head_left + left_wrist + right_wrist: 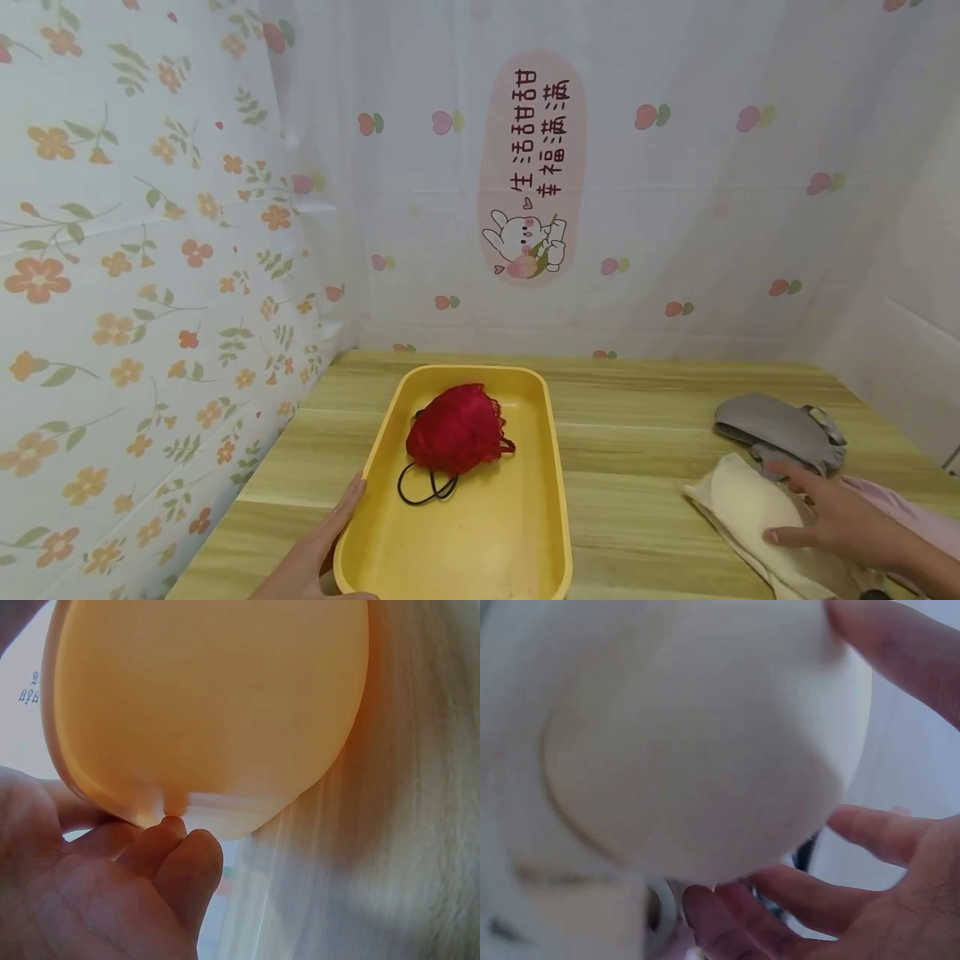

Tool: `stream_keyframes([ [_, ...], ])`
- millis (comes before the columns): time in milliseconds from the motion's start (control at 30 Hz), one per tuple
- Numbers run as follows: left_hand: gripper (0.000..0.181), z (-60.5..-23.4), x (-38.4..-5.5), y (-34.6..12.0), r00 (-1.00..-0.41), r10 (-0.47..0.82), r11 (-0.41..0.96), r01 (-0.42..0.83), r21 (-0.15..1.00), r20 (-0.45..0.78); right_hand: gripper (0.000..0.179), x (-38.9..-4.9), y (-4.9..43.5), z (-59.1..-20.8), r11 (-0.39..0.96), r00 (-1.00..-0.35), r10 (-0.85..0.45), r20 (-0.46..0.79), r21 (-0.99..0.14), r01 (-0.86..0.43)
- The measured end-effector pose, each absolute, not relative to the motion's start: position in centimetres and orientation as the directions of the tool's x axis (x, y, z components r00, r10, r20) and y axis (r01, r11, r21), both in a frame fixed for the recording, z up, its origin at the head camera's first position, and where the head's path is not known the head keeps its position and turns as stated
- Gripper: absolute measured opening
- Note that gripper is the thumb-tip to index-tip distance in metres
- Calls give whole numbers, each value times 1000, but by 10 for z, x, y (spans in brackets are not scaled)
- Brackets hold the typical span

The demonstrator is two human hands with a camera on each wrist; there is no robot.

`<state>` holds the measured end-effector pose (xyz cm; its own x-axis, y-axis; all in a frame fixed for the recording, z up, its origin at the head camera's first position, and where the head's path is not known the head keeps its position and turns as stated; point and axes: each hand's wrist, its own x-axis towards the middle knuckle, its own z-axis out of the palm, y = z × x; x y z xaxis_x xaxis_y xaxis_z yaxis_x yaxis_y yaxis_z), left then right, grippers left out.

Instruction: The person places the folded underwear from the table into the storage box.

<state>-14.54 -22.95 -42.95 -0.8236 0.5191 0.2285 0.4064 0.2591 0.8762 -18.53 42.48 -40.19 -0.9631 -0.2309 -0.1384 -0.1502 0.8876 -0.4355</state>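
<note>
A yellow tray (pixel 560 467) holds a folded red bra (pixel 453 429) with lace trim, and a thin black cord loops out beside it. My left hand (pixel 318 542) is at the tray's near left corner, its extended fingers against the outer wall; in the left wrist view the fingertips (pixel 174 825) meet that wall. On the right lies a cream bra (pixel 750 504) with smooth moulded cups. Over it my right hand (pixel 832 508) spreads its thumb and fingers. The right wrist view shows the cream cup (pixel 697 750) close up, with the thumb and fingers overlapping its edge.
A grey bra (pixel 776 429) lies just behind the cream one, and pink cloth (pixel 911 512) sits at the far right. The wood-grain table (pixel 630 467) stretches between tray and garments. Patterned curtains (pixel 420 208) stand along the table's back and left.
</note>
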Motion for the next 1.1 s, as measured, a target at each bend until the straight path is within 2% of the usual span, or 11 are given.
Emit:
stream_keyframes([
  [233,108,-430,-146,-231,-836,513,271,375,887,197,90,-187,424,-413,903,-973,-230,-37,-382,-199],
  [367,109,-430,-145,-231,-853,504,262,301,917,136,97,-191,423,-415,905,-980,-190,-50,-395,-155],
  [567,110,-425,-144,-230,-867,491,276,248,929,85,96,-193,422,-418,887,-984,-161,-69,-448,-114],
  [667,110,-423,-143,-229,-867,492,280,246,928,81,97,-191,423,-418,858,-983,-169,-68,-500,-112],
  [800,111,-421,-142,-228,-875,481,292,226,929,62,95,-187,425,-416,766,-978,-172,-115,-640,-60],
  [967,111,-420,-142,-227,-880,472,315,225,922,53,83,-186,428,-414,560,-950,-187,-250,-821,106],
  [1100,109,-419,-142,-227,-880,471,345,244,906,58,83,-186,429,-418,450,-939,-188,-287,-875,177],
])
